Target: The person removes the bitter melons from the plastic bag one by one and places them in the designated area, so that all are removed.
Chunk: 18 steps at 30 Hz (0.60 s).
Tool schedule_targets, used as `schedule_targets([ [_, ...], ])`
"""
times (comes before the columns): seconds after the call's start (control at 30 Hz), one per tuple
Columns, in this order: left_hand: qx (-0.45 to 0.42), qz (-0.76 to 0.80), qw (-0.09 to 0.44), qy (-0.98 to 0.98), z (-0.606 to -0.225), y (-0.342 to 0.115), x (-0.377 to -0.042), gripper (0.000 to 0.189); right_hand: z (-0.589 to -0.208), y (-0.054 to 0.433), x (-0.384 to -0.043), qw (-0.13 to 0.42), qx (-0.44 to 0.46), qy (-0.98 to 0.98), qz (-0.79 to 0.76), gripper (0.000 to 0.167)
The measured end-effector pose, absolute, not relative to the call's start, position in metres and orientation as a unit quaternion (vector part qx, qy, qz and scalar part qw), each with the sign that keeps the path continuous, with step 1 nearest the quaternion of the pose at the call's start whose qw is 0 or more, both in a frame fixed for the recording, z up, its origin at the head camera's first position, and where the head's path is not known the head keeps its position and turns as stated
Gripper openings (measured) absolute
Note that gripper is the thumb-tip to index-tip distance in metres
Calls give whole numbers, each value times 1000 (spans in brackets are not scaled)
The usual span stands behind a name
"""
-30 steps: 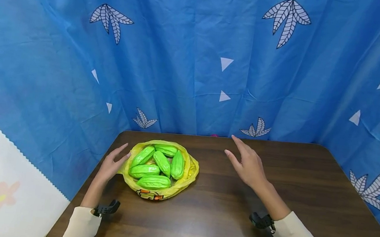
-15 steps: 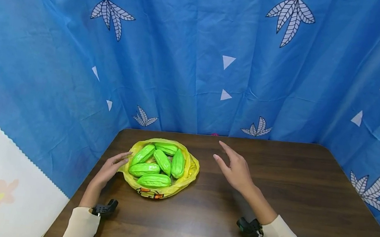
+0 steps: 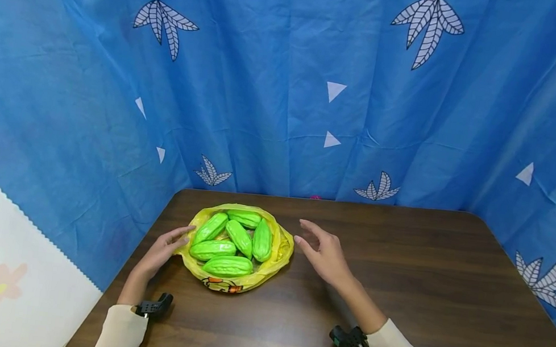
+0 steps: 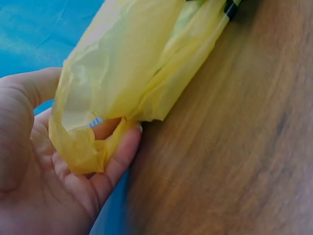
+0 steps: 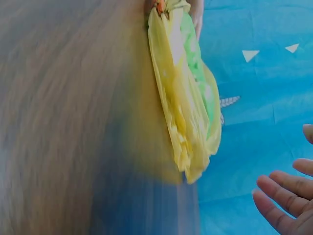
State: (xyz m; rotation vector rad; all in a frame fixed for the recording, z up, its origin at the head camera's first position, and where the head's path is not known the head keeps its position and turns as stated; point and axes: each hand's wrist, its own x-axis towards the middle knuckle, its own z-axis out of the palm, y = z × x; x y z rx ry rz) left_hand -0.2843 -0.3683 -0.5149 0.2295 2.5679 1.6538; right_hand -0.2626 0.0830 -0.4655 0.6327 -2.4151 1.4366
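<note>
Because the thin yellow plastic bag [image 3: 279, 249] looks limp, its loop handle [image 4: 78, 152] suits gripping: left hand [image 3: 162, 247] curls round it, right hand [image 3: 326, 258] (fingers apart) holds nothing.

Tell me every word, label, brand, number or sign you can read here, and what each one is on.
No readable text anywhere.
Yellow bag: its orange-and-black print is too small and creased to tell whether it holds letters.
Blue curtain: printed leaves and triangles, no legible words.
Black left-wrist device and black right-wrist device: any markings are too small to read.
</note>
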Motion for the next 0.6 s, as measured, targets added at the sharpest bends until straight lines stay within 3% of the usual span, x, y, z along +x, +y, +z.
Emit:
schedule_targets([
  [0.6,114,547,25,829,-531,-374,-286,55,-480,43,-274,103,198,-819,528,49],
])
